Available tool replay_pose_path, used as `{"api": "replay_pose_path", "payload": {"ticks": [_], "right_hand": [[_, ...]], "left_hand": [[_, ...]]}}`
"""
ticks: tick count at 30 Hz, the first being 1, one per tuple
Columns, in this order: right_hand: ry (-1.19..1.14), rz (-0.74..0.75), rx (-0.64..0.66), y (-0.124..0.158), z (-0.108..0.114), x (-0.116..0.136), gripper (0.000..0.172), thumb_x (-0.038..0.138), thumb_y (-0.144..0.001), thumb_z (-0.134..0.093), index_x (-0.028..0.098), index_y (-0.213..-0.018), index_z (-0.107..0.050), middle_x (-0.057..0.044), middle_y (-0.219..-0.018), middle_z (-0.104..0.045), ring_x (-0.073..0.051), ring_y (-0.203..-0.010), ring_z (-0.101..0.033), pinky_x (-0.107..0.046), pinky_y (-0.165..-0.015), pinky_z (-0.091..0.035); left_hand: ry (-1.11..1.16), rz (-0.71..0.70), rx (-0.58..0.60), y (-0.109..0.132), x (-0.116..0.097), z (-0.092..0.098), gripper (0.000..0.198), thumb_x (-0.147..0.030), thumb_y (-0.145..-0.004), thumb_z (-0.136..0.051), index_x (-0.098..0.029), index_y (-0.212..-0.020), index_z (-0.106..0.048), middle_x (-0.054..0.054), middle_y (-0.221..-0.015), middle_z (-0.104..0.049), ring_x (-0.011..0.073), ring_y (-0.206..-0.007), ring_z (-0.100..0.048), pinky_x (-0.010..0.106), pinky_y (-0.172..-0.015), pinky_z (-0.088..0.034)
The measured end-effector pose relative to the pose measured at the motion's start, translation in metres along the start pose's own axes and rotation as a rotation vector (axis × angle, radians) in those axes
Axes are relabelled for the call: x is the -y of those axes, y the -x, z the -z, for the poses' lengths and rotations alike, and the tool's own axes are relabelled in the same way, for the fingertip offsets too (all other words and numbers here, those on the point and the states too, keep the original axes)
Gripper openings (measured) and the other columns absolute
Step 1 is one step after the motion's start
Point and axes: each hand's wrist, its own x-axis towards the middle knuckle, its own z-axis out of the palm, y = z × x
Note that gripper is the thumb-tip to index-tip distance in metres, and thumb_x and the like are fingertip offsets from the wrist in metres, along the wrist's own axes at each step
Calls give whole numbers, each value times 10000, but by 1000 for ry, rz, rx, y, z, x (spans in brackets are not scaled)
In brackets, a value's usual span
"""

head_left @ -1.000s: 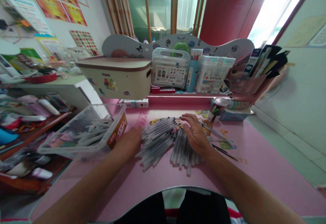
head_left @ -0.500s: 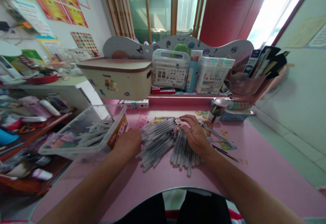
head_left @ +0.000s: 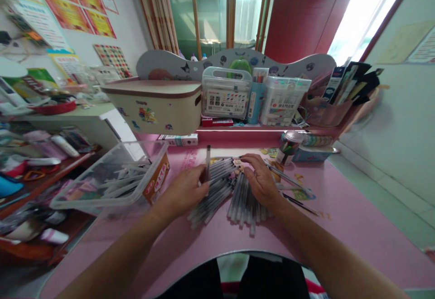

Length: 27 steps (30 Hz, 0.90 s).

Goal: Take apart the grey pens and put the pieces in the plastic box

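Left grip: fingers pressed together, pinching one pen by its lower end. The pen stands nearly upright, its top clear above the knuckles, its base at the near-left edge of the pile of pens.

Right grip: spread flat, palm down, resting on the right part of the same pile. Fingertips point toward the left grip, and the two are close but apart.

The pile lies loose on the pink desk in two fans, one slanting left and one running roughly front to back.

Containers:
- clear plastic bin, just left of the left grip at the desk's left edge, tilted; holds more loose pens.
- small can, beyond the right grip; holds coloured sticks, kind unclear.
- two clear marker cases on the back shelf, closed.
- cream box, lid on.
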Motion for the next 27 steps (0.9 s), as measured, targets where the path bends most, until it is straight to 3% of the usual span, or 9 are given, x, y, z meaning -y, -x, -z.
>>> {"api": "replay_pose_path", "payload": {"ticks": [2, 4, 7, 10, 15, 21, 27], "right_hand": [[-140, -62, 51, 0, 0, 2, 249, 279, -953, -436, 205, -1131, -593, -88, -1089, -610, -221, -1050, -569, -406, -948, -446], [-347, -159, 122, 0, -2, 4, 244, 306, -955, -442, 207, -1129, -582, -62, -995, -628, -195, -923, -600, -365, -840, -484], [-586, -282, 232, -1, -4, 5, 210, 335, -919, -512, 198, -1065, -575, -11, -820, -599, -147, -712, -571, -296, -666, -478], [-614, -339, 304, -4, -3, 5, 180, 349, -886, -565, 189, -967, -579, 32, -691, -525, -114, -593, -493, -257, -567, -420], [-527, -340, 346, -4, 0, 3, 166, 345, -884, -567, 180, -869, -582, 34, -673, -498, -106, -591, -455, -253, -563, -379], [-679, -468, 443, 1, -6, 3, 221, 396, -889, -543, 189, -966, -548, 1, -808, -569, -109, -628, -507, -250, -562, -382], [-703, -550, 505, 0, -6, 6, 291, 466, -867, -574, 176, -845, -570, 51, -613, -398, -85, -525, -327, -242, -484, -237]], "left_hand": [[384, -34, 3, -7, -10, -7, 185, -248, -803, -571, -188, -944, -675, 64, -850, -700, 223, -780, -649, 308, -713, -476], [631, -77, -25, -16, -18, -16, 218, -304, -815, -599, -191, -972, -698, 61, -871, -710, 209, -789, -646, 291, -715, -473], [615, -153, -107, -27, -26, -29, 185, -329, -816, -625, -184, -879, -721, 41, -796, -688, 181, -730, -603, 277, -688, -445], [573, -191, -152, -35, -29, -37, 163, -325, -805, -651, -179, -840, -714, 22, -761, -661, 159, -683, -560, 270, -649, -419], [889, -123, -206, -37, -22, -41, 178, -331, -794, -676, -179, -884, -695, 30, -827, -692, 153, -718, -595, 262, -662, -437], [1014, -120, -155, -33, -13, -48, 117, -249, -788, -679, -180, -882, -679, 20, -813, -685, 118, -642, -580, 228, -585, -423], [1165, -115, -66, -33, -13, -54, 165, -239, -778, -689, -168, -923, -655, 58, -885, -721, 123, -646, -603, 236, -601, -458]]}}
